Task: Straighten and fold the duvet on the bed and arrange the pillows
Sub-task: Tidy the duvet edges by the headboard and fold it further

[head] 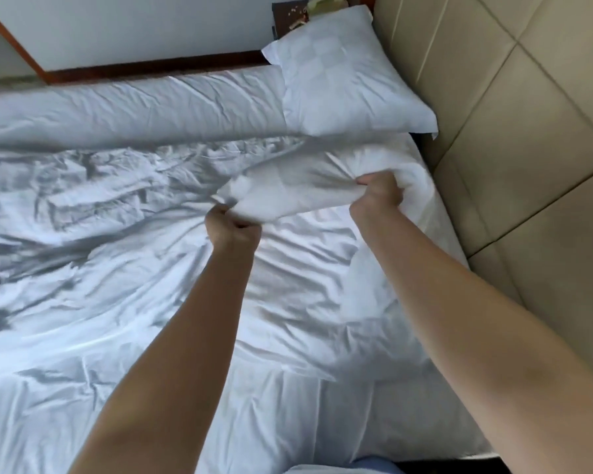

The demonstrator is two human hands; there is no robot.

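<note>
Both fists clamped on second pillow [298,189]: left hand [235,230] at end farther from headboard [514,138], right hand [379,191] nearer; long axis between.

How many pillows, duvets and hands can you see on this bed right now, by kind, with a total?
Pillows: 2, one lying by the headboard, one gripped by both hands
Duvets: 1
Hands: 2, left hand, right hand
Total: 5

Two pillows show: one pillow [350,80] by the headboard [528,131], one gripped pillow [288,193]; two hands; one duvet [117,107]; one bed [305,302].
</note>
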